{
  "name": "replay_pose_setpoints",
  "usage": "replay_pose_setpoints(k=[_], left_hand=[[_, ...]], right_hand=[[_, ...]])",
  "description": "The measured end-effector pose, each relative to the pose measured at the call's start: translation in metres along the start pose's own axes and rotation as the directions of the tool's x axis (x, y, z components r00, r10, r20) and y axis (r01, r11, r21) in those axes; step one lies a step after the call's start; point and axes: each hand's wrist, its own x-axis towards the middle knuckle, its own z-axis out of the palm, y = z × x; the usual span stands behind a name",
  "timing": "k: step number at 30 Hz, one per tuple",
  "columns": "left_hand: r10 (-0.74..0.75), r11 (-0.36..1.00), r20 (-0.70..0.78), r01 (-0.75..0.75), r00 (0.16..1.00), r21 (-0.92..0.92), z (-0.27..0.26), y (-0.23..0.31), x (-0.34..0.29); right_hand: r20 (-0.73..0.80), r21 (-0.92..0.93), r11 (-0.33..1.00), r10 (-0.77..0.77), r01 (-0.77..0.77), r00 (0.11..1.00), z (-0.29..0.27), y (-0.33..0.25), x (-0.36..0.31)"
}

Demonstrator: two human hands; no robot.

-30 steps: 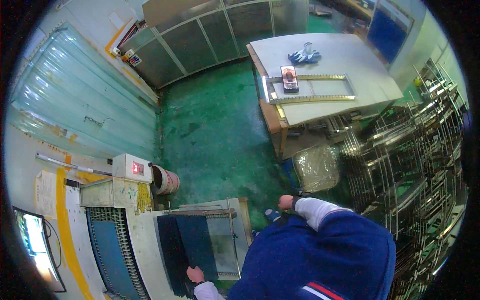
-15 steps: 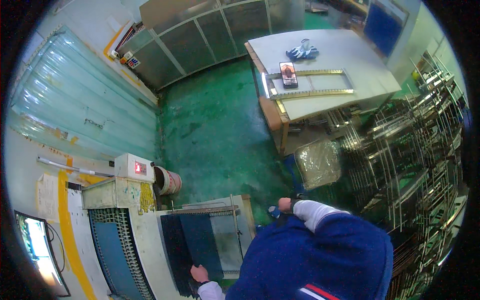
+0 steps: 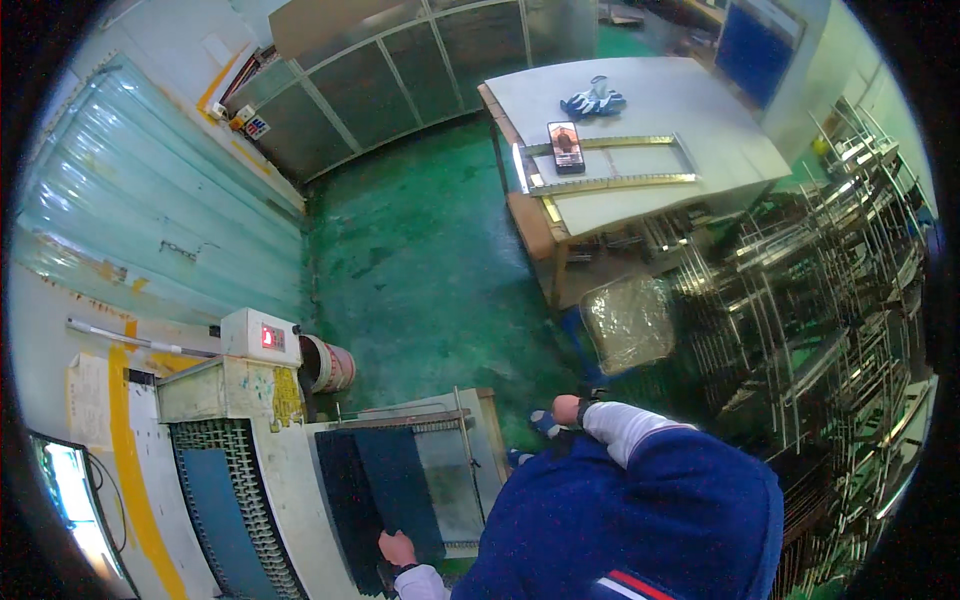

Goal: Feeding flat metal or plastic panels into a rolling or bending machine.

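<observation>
My left hand (image 3: 397,548) is at the bottom, its fingers curled at the edge of dark blue sheets (image 3: 400,480). The sheets lie in layers on a pale frame table (image 3: 487,440) beside the machine. What the fingertips do is partly hidden. Nearer my body's right side, my right hand (image 3: 566,410) hangs low with the arm bent; its fingers are mostly out of sight, and nothing shows clearly in it. To the left of the sheets, a machine (image 3: 285,480) has a toothed, chain-like conveyor (image 3: 245,470) with a blue panel (image 3: 212,490) between its edges.
A white worktable (image 3: 720,110) holds gloves (image 3: 594,98), a phone (image 3: 565,147) and a metal frame (image 3: 640,182). Stacked metal racks (image 3: 840,300) fill the right side. A plastic-wrapped bundle (image 3: 628,320) and a bucket (image 3: 335,365) stand on the green floor (image 3: 420,260). A lit screen (image 3: 75,500) is at left.
The whole view has shifted slightly, with the surroundings sliding left. More of my shoes shows beside my right hand. Both hands stay nearly in place; the sheets look unchanged.
</observation>
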Motion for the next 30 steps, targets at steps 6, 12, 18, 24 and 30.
replay_pose_setpoints(k=[6,12,18,24,30], left_hand=[[0.011,0.999,-0.071,-0.008,0.997,0.046,0.009,-0.005,0.002],[0.057,0.996,0.017,-0.056,0.998,-0.068,0.003,-0.002,0.003],[0.018,1.0,-0.036,-0.018,0.999,-0.013,-0.002,0.006,-0.006],[0.053,0.999,-0.058,-0.052,0.997,0.011,0.008,-0.002,0.001],[0.032,0.999,-0.061,-0.03,0.998,0.02,0.012,-0.006,0.003]], right_hand=[[0.061,-0.268,0.947,-0.168,0.178,0.984,0.0,0.004,0.002],[-0.026,-0.252,0.954,-0.177,0.165,0.984,-0.007,0.008,0.001],[-0.055,-0.208,0.937,-0.299,0.282,0.953,0.012,0.029,0.019],[-0.044,0.133,0.988,0.079,-0.072,0.996,-0.012,0.016,0.002],[0.061,-0.36,0.895,-0.259,0.264,0.964,-0.042,0.002,-0.016]])
